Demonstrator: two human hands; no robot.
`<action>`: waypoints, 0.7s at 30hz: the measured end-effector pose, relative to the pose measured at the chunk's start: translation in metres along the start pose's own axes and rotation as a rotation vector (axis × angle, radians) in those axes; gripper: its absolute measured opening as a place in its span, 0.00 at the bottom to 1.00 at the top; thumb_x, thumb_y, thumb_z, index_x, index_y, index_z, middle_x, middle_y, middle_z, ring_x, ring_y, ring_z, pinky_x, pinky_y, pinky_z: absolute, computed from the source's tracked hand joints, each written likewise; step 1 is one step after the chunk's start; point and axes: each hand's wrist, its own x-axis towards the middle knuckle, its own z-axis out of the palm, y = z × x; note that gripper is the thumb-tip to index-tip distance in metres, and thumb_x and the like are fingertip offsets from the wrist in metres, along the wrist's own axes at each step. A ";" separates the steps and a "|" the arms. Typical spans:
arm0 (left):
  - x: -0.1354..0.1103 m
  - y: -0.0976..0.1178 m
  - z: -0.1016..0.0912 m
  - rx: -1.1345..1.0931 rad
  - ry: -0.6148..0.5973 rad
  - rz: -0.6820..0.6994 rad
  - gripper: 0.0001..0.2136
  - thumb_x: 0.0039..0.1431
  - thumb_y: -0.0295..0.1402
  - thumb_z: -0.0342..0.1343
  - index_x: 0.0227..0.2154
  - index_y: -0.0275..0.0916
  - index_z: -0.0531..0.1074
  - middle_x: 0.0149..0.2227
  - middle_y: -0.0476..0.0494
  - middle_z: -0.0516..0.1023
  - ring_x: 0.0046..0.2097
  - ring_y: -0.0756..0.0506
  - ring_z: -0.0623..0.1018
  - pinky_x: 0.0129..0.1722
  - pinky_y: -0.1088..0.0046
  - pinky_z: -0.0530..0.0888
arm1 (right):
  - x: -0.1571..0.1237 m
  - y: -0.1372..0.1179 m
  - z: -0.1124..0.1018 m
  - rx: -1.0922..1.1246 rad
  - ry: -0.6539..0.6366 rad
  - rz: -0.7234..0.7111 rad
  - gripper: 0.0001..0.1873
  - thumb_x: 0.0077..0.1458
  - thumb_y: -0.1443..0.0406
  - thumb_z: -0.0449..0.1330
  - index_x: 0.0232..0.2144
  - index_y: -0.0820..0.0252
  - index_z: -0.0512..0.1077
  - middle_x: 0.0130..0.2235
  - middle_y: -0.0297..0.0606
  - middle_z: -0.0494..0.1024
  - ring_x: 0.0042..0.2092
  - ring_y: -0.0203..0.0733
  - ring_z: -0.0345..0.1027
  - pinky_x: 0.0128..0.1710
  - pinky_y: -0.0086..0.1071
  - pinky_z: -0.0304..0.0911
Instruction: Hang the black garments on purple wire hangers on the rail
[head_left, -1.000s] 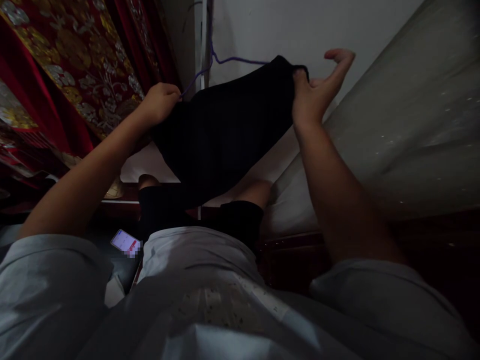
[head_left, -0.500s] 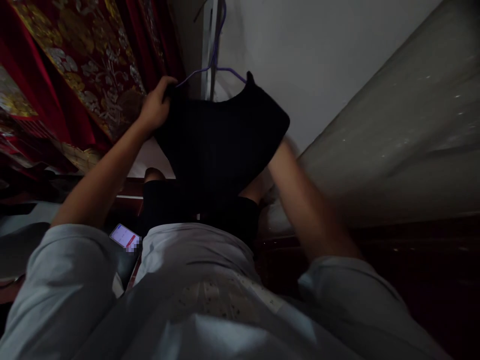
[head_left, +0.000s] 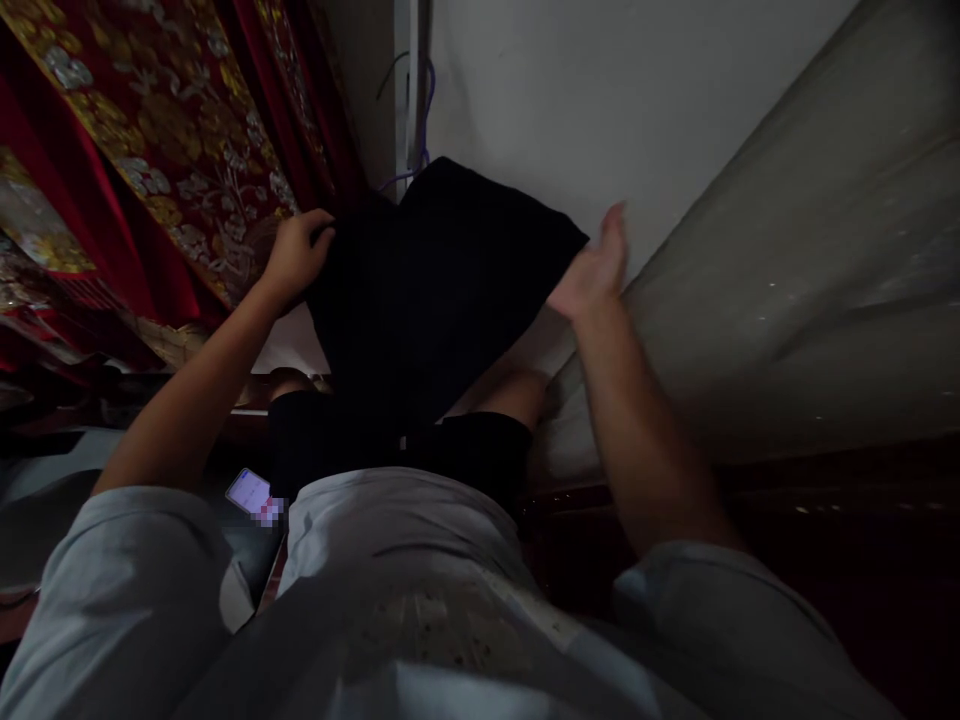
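Observation:
A black top (head_left: 435,290) hangs in front of my legs. Its upper part is on a purple wire hanger (head_left: 430,110), mostly hidden behind the cloth. At the garment's upper left side, my left hand (head_left: 296,252) pinches the fabric between thumb and fingers. My right hand (head_left: 596,265) is by the right-hand edge of the top, palm showing and fingers stretched upward. The cloth's corner touches or overlaps the base of that hand; no grip on it is visible.
A metal upright (head_left: 417,90) stands against the pale wall (head_left: 600,100). Red and gold patterned curtains (head_left: 165,110) hang on the left. Grey plastic-like sheeting (head_left: 810,270) slopes along the right. A lit phone (head_left: 250,492) lies at lower left.
My right hand has come out from behind the garment to its right edge, fingers spread. My left hand has dropped slightly. The top has shifted, its neckline now folded over and covering most of the hanger.

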 end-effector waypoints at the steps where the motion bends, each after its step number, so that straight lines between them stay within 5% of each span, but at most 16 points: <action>1: 0.001 0.000 -0.002 0.011 0.019 0.005 0.09 0.65 0.40 0.55 0.39 0.41 0.74 0.43 0.44 0.82 0.53 0.40 0.76 0.60 0.57 0.70 | 0.001 -0.008 -0.010 0.098 -0.049 0.018 0.45 0.71 0.51 0.24 0.29 0.64 0.76 0.44 0.37 0.84 0.60 0.35 0.72 0.55 0.42 0.68; 5: 0.013 0.017 -0.005 0.074 0.033 0.021 0.11 0.68 0.46 0.54 0.42 0.45 0.71 0.40 0.57 0.82 0.53 0.48 0.69 0.62 0.59 0.68 | -0.013 -0.047 -0.014 -0.003 -0.256 0.100 0.10 0.66 0.70 0.58 0.39 0.69 0.79 0.41 0.38 0.85 0.42 0.34 0.81 0.44 0.35 0.73; 8: 0.020 0.044 -0.006 0.113 0.050 0.063 0.12 0.70 0.44 0.51 0.46 0.44 0.70 0.47 0.55 0.81 0.53 0.48 0.68 0.61 0.59 0.68 | -0.025 -0.072 0.003 -0.069 -0.344 0.039 0.07 0.59 0.75 0.64 0.40 0.67 0.80 0.37 0.37 0.85 0.35 0.35 0.80 0.38 0.32 0.73; 11: 0.017 0.074 -0.012 0.099 0.051 0.151 0.12 0.68 0.41 0.54 0.50 0.43 0.69 0.54 0.51 0.77 0.55 0.47 0.69 0.62 0.57 0.67 | -0.026 -0.083 0.009 0.015 -0.268 -0.148 0.03 0.60 0.68 0.66 0.35 0.64 0.81 0.32 0.34 0.83 0.39 0.38 0.80 0.38 0.34 0.74; 16: 0.004 0.119 -0.022 -0.196 0.023 0.093 0.14 0.65 0.46 0.58 0.51 0.52 0.71 0.51 0.53 0.79 0.56 0.43 0.73 0.60 0.58 0.71 | -0.039 -0.091 0.007 0.143 -0.244 -0.355 0.13 0.49 0.56 0.71 0.36 0.52 0.82 0.38 0.36 0.83 0.48 0.48 0.79 0.51 0.42 0.76; 18: 0.003 0.137 -0.023 -0.407 0.012 -0.089 0.13 0.68 0.49 0.53 0.48 0.50 0.72 0.46 0.49 0.79 0.54 0.42 0.76 0.55 0.60 0.74 | -0.059 -0.093 0.017 0.053 -0.380 -0.321 0.22 0.46 0.59 0.72 0.47 0.46 0.80 0.47 0.30 0.82 0.55 0.49 0.76 0.59 0.45 0.72; 21: 0.001 0.161 -0.021 -0.777 -0.146 -0.435 0.17 0.75 0.45 0.44 0.37 0.41 0.71 0.37 0.44 0.77 0.42 0.45 0.79 0.45 0.67 0.75 | -0.095 -0.091 0.045 -0.240 -0.750 -0.273 0.40 0.44 0.59 0.75 0.61 0.45 0.71 0.62 0.29 0.74 0.66 0.54 0.65 0.67 0.50 0.63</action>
